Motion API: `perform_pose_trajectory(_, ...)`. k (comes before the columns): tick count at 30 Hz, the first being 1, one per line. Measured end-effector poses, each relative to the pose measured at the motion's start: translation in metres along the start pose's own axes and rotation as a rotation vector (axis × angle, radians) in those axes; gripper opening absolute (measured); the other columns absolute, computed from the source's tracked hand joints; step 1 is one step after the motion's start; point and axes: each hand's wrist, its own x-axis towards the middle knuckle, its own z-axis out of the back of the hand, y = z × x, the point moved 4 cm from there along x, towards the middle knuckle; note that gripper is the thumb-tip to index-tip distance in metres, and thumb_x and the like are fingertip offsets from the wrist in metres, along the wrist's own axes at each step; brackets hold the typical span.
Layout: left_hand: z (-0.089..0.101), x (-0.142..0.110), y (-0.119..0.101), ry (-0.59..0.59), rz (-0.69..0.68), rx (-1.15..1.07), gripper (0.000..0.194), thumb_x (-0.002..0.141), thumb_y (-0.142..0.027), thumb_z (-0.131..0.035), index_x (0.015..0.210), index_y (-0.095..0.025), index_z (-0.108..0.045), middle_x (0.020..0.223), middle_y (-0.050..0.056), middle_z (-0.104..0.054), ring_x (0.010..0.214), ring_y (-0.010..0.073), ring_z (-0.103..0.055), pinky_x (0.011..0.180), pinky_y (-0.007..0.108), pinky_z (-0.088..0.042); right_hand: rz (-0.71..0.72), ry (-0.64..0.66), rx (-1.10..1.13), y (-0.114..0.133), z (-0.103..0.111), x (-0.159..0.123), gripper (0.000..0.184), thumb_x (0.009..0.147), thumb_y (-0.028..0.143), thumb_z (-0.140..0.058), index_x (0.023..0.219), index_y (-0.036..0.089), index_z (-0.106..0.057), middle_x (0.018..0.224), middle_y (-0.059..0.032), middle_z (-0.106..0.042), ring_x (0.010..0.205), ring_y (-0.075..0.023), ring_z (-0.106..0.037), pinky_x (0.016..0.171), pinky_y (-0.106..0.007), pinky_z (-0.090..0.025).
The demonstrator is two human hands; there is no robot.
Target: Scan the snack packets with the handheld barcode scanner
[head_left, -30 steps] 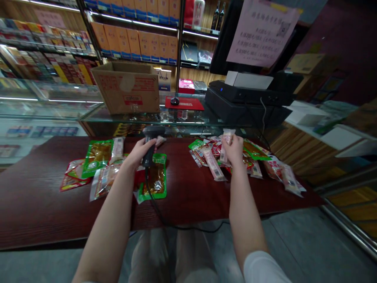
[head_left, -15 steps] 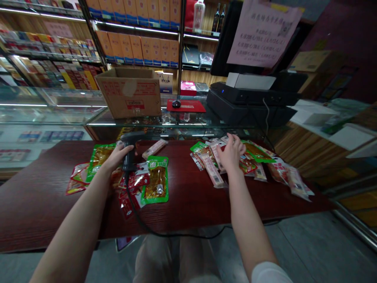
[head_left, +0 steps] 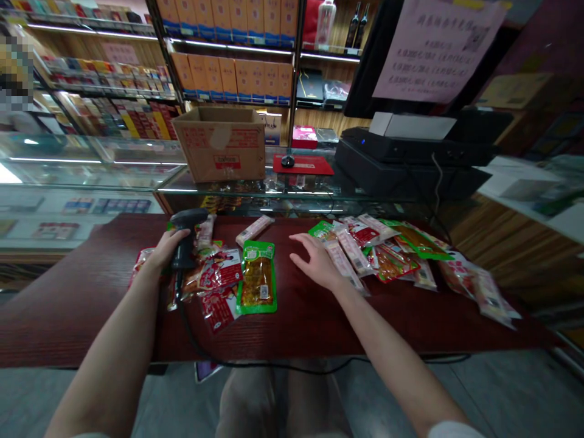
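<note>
Dark red-brown table (head_left: 301, 316), glass display counter (head_left: 114, 173), strip-lit shelves (head_left: 232, 48) behind, dim purplish wall (head_left: 559, 30), grey floor (head_left: 374, 404)

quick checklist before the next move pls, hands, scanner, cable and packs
1. Scanner secure: ok, gripped in the left hand.
2. Right hand free: ok, open and holding nothing, beside the right pile.
3. Cable unsnagged: cannot tell, part of its run is hidden behind the right forearm.
4. Green pack uncovered: ok, its upper face is in view, by the left pile.
5. Packs in the left pile separated: not ok, they overlap.
6. Box contents known: cannot tell, its top is open but its walls hide the bottom.
</note>
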Motion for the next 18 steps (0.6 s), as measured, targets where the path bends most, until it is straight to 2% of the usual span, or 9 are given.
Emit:
perform_pose_trajectory(2,-0.010,0.005,0.005,0.068,-0.016,-0.098,0.039,0.063,-0.055,-0.061,0.068,-0.016,-0.062,0.062,0.006,-0.066,0.057,0.0178,-0.057,0.054,0.028,-0.047,0.029,0.149,0.099,0.017,-0.023,0.001,0.057,0.091,0.046,-0.058,0.143,0.024,-0.049,0.149,-0.0111,-0.048,0.137,-0.0255,-0.045,0.114,-0.044,-0.036)
perform_pose_trajectory(5,-0.026,0.011,0.007,0.080,-0.038,-0.136,0.041,0.064,-0.058,-0.060,0.063,-0.017,-0.063,0.059,0.007,-0.065,0.056,0.0172,-0.055,0.053,0.027,-0.045,0.024,0.394,0.052,0.039,-0.061,0.000,0.087,0.079,0.066,-0.067,0.153,0.031,-0.038,0.165,-0.0096,-0.024,0.150,-0.0337,-0.024,0.120,-0.053,-0.024)
perform_pose_trajectory(8,-0.043,0.011,0.002,0.106,-0.078,-0.197,0.041,0.064,-0.057,-0.061,0.062,-0.016,-0.064,0.059,0.007,-0.065,0.055,0.0162,-0.055,0.054,0.027,-0.044,0.006,0.543,-0.076,0.047,-0.083,-0.001,0.092,0.074,0.071,-0.068,0.152,0.033,-0.041,0.166,-0.0105,-0.020,0.153,-0.0390,-0.013,0.120,-0.061,-0.014)
perform_pose_trajectory(11,-0.058,0.009,-0.004,0.119,-0.109,-0.248,0.041,0.064,-0.056,-0.061,0.063,-0.015,-0.063,0.057,0.007,-0.063,0.053,0.0151,-0.053,0.053,0.026,-0.043,-0.013,0.572,-0.135,0.042,-0.082,-0.001,0.089,0.075,0.068,-0.069,0.150,0.030,-0.044,0.165,-0.0128,-0.023,0.154,-0.0368,-0.012,0.121,-0.059,-0.013)
perform_pose_trajectory(18,-0.104,0.004,-0.013,0.178,-0.100,-0.360,0.042,0.065,-0.057,-0.061,0.070,-0.015,-0.060,0.061,0.005,-0.063,0.055,0.0147,-0.055,0.055,0.026,-0.044,-0.145,0.529,-0.152,0.017,-0.045,-0.003,0.076,0.074,0.040,-0.076,0.143,0.022,-0.052,0.161,-0.0162,-0.031,0.153,-0.0331,-0.019,0.121,-0.051,-0.021)
